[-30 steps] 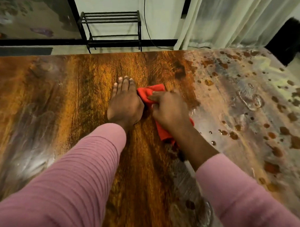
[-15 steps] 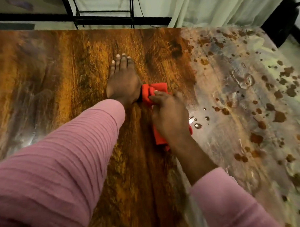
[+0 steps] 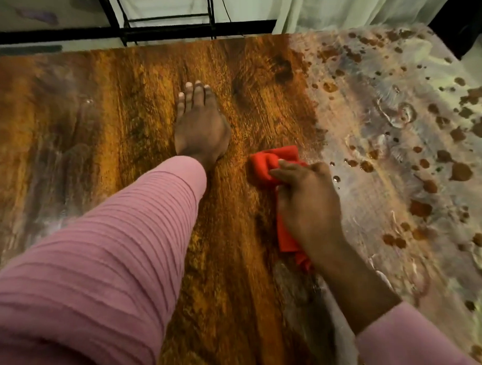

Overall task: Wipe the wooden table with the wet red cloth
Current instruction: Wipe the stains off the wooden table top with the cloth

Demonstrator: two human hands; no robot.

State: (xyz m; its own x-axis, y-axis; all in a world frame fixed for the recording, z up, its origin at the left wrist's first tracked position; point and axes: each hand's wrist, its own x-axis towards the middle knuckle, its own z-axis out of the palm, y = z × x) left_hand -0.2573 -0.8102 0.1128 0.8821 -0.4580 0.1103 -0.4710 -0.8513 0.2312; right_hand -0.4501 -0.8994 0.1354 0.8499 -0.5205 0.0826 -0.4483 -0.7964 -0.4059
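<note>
My right hand: my right hand [image 3: 309,204] lies on top of the red cloth [image 3: 272,165]. My fingers curl over it and press it down on the table [image 3: 122,104].
My left hand: my left hand [image 3: 201,129] is flat on the wood, fingers straight and close together. It holds nothing. It is near the cloth, on its left, not touching it.
Where the cloth is: near the middle of the table, bunched up, right where the dark wood meets the pale, smeary part.
How the cloth will feel: soft, light, floppy and wet, I think. It can bunch up or slip out, so my palm goes on its middle.
Table: hard and flat. The wet part looks slippery.
Brown spots: lots of brown spots [image 3: 459,172] and drops sit on the right side, near the cloth. I think that part is not wiped yet.
In the way: only my own left hand and pink sleeve [image 3: 100,255], on the left.
Far off: a black rack [image 3: 168,18] and a pale curtain [image 3: 351,6] behind the table.
</note>
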